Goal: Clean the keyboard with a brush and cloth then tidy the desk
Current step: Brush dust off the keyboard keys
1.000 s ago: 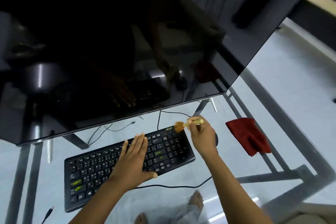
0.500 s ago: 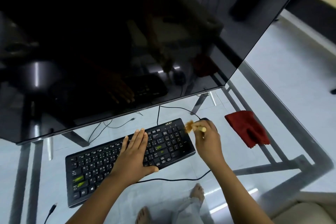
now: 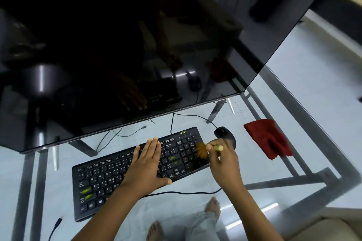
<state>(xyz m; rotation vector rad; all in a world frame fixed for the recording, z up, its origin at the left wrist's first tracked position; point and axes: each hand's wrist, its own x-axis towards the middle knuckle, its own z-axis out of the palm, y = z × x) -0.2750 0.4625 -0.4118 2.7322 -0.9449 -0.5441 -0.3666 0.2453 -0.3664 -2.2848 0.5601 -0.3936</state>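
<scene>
The left hand [image 3: 146, 164] lay flat with straight fingers on the keyboard [image 3: 109, 178]. The right hand [image 3: 223, 160] pinched a brush [image 3: 203, 149], bristles on the keyboard's right end.

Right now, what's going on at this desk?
A person is brushing a black keyboard on a glass desk. The left hand lies flat on the keys, steadying it, while the right hand pinches a small brush with its bristles at the keyboard's right end. A red cloth lies untouched to the right, past the mouse.
</scene>
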